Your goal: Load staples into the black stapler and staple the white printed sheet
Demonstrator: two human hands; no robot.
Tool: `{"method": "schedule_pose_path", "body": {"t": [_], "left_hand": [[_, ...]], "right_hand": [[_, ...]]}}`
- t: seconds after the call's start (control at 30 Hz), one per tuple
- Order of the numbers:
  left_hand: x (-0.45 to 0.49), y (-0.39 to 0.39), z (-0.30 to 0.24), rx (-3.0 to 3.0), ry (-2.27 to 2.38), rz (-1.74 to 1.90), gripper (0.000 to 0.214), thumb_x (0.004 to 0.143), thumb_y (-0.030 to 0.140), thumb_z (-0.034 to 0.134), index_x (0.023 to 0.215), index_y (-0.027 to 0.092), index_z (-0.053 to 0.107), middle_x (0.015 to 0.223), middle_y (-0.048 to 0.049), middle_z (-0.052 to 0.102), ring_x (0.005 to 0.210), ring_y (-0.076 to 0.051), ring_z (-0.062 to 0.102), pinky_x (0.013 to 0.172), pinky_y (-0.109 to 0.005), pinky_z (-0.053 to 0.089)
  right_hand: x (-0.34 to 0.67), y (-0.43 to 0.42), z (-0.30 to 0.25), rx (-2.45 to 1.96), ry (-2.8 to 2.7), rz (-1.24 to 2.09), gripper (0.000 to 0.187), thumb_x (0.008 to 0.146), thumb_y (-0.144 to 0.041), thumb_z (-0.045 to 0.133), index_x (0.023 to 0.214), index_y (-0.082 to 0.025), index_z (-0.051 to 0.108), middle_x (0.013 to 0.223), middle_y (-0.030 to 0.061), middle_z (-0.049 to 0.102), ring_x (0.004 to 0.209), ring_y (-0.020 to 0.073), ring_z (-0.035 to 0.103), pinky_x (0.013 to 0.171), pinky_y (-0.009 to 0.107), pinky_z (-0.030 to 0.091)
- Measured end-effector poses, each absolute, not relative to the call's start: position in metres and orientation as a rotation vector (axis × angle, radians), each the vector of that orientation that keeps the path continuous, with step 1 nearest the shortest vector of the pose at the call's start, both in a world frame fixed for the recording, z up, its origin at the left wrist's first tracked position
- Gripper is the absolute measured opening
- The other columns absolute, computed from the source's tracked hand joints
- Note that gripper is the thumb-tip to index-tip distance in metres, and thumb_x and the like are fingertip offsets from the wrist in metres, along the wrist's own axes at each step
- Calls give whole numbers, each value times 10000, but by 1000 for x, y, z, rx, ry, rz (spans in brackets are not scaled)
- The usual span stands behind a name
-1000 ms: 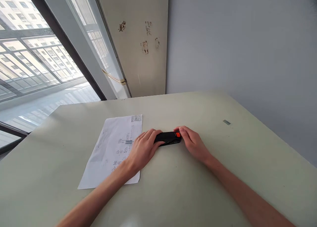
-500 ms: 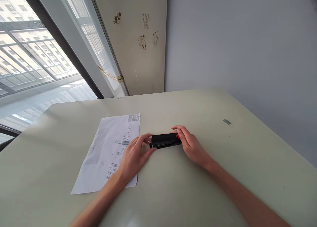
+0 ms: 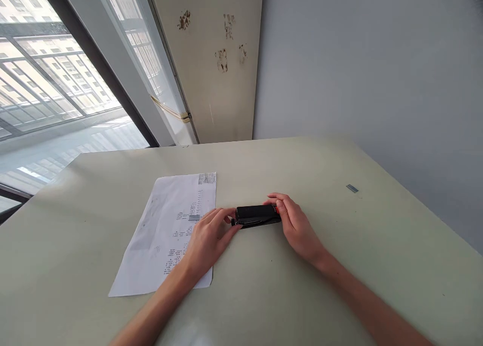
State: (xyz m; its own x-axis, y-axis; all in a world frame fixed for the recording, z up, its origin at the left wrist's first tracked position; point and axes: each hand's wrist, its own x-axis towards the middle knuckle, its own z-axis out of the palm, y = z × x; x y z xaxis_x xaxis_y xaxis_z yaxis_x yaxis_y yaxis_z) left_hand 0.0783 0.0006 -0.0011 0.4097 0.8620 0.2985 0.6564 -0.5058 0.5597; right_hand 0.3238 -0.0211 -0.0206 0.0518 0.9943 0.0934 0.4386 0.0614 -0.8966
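A black stapler [image 3: 256, 214] with a red bit at its right end lies sideways between my two hands, at the middle of the table. My left hand [image 3: 211, 235] pinches its left end, thumb at the near side and fingers at the far side. Around the right end, my right hand [image 3: 296, 225] has its thumb on top and its fingers behind. My left wrist and hand pass over the printed paper [image 3: 147, 250], covering part of its text. A small grey strip of staples [image 3: 194, 218] rests on that paper.
Another small grey strip [image 3: 352, 188] lies on the right side of the pale table [image 3: 302, 306]. Behind the table stand a grey wall [image 3: 358, 59] and a cream panel [image 3: 211, 99] with brown marks. A window [image 3: 56, 74] is at the left.
The view has shifted slightly, so everything sits a little differently in the picture. Both hands keep the same hold on the stapler; nothing else has visibly moved.
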Motion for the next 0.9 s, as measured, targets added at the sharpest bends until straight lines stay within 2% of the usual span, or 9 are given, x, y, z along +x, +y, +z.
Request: {"method": "schedule_pose_path", "body": {"t": [0.13, 0.3, 0.37, 0.63, 0.9], "left_hand": [[79, 0, -1, 2298, 1311, 823, 206, 1020, 396, 600, 1204, 316, 648, 970, -16, 733, 810, -204, 708, 745, -364, 579], [79, 1, -2, 2350, 1281, 809, 151, 1037, 387, 579, 1116, 312, 684, 1009, -55, 732, 892, -239, 700, 749, -398, 580], [79, 2, -3, 2377, 1274, 816, 159, 1045, 379, 570, 1121, 302, 686, 1065, -65, 735, 937, -249, 692, 765, -407, 581], [71, 6, -10, 2477, 1273, 861, 141, 1054, 352, 568, 1115, 279, 672, 1176, -51, 721, 1044, -245, 674, 854, -413, 572], [56, 12, -6, 2495, 1347, 849, 176, 1069, 366, 529, 1132, 266, 658, 1192, -65, 705, 1055, -248, 666, 918, -427, 544]], "right_hand": [[323, -21, -23, -1484, -1498, 837, 409, 1090, -550, 336, 1288, -297, 590, 1299, 77, 701, 1223, 268, 621, 1079, 482, 480], [322, -21, -20, -1446, -1702, 823, 360, 977, -561, 603, 1217, -296, 647, 1218, 80, 715, 1134, 298, 626, 998, 477, 516], [322, -21, -19, -1447, -1705, 842, 341, 954, -540, 648, 1202, -305, 652, 1198, 64, 720, 1099, 289, 636, 958, 457, 530], [331, -16, -16, -1481, -1731, 842, 320, 951, -572, 656, 1146, -320, 687, 1124, 40, 743, 1013, 274, 644, 793, 396, 541], [347, -10, -15, -1554, -1704, 794, 413, 937, -657, 629, 1140, -307, 709, 1062, 55, 732, 934, 263, 634, 707, 364, 523]]}}
